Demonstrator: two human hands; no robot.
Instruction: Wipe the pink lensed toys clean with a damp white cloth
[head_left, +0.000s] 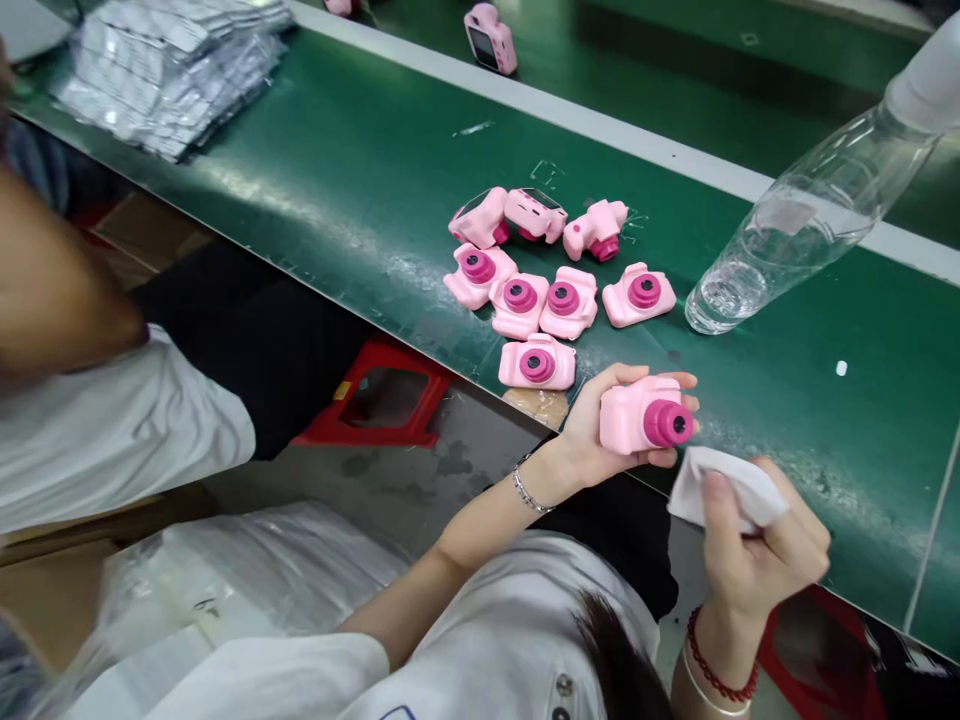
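Note:
A pink toy camera (628, 416) with a dark pink lens rests in my left hand (589, 430), its lens facing right and up. The fingers of that hand curl round the camera's back and sides. My right hand (765, 545) pinches a folded white cloth (701, 480) between thumb and fingers. The cloth is just below the lens, close to the camera; whether it touches cannot be told. Several more pink toy cameras (537, 362) lie in a loose group on the green table beyond my left hand, some lens up, some on their sides.
A clear spray bottle (795, 220) with liquid stands on the green table (360, 170) at the right. Stacked silvery plastic packets (172, 70) lie at the far left. Another toy camera (491, 40) sits beyond the white strip. A person's arm (60, 280) and a red stool (375, 400) are at left.

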